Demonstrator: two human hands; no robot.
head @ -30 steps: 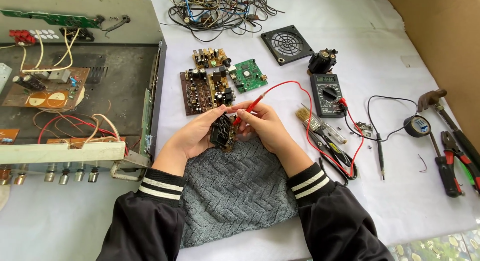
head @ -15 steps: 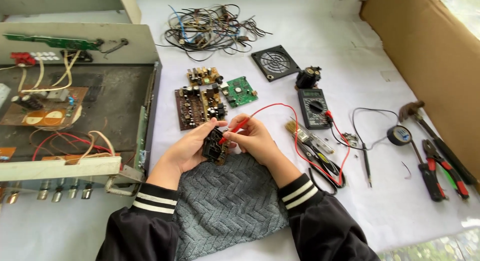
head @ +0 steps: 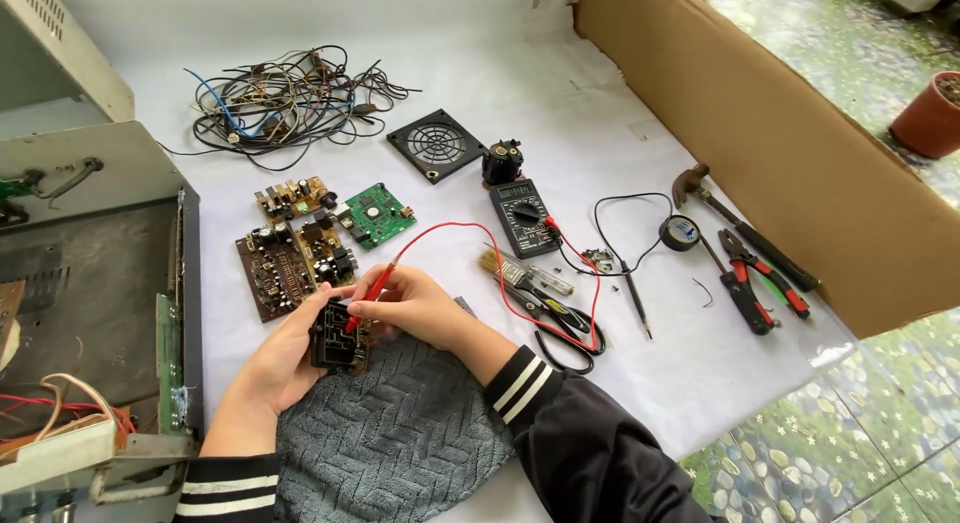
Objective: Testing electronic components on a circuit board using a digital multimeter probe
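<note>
Grip of the left hand (head: 290, 358): fingers closed around a small dark circuit board with black components (head: 335, 338), held upright at the far edge of a grey knitted cloth (head: 400, 443) on the white-covered bench (head: 600, 103). Grip of the right hand (head: 420, 308): fingers pinched on a red test probe (head: 372, 293), its tip touching the board. The probe's red lead (head: 480, 238) arcs to a black digital multimeter (head: 522, 216) lying beyond. Just left of the hands, brown and green circuit boards (head: 315, 238); to the right, a flat paintbrush (head: 510, 271), black-handled scissors (head: 560, 328), red-handled pliers (head: 745, 283).
</note>
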